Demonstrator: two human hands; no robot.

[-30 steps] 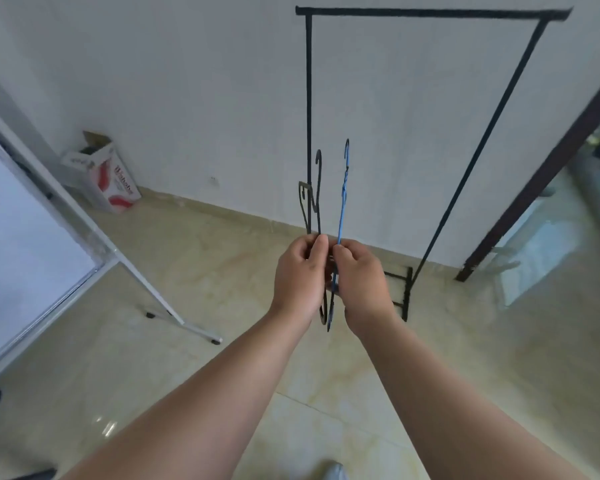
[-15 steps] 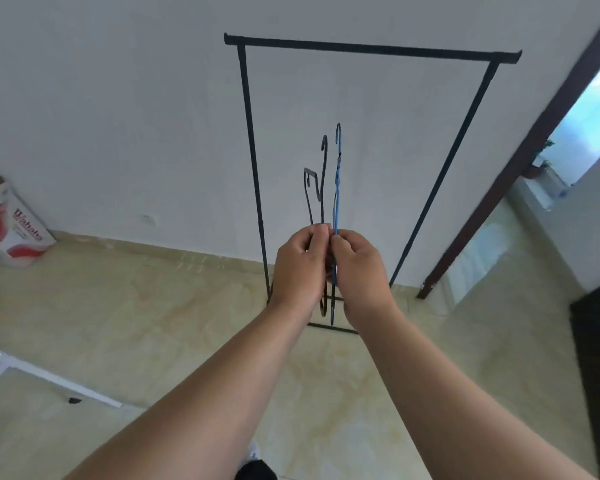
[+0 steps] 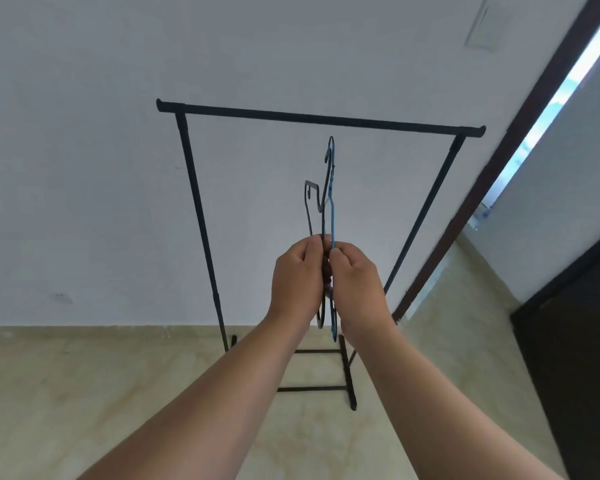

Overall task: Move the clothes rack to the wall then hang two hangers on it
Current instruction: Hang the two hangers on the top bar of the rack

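Two hangers, one rack: a person stands before the black clothes rack (image 3: 321,118), which is drawn up close to the white wall (image 3: 84,168), its feet on the tiled floor (image 3: 84,393). Both hands meet at chest height in front of the rack. The left hand (image 3: 297,282) has its fingers pressed together on the black hanger (image 3: 323,202); the right hand (image 3: 359,285) pinches the blue hanger (image 3: 332,216) just beside it. The two are held edge-on and upright, hooks pointing up toward the top rail but still below it — neither is hung yet.

Both hangers look thin and light, wire or slim plastic, stiff enough to keep their shape yet likely to twist or swing if held only at the bottom. Held this close together they could snag on each other, so separating them first seems wise. The better place to take hold is probably near the neck, just under the hook, where one hand can steer the hook over the rail. The rack itself looks slender and light — a hard knock might shift it off the wall.
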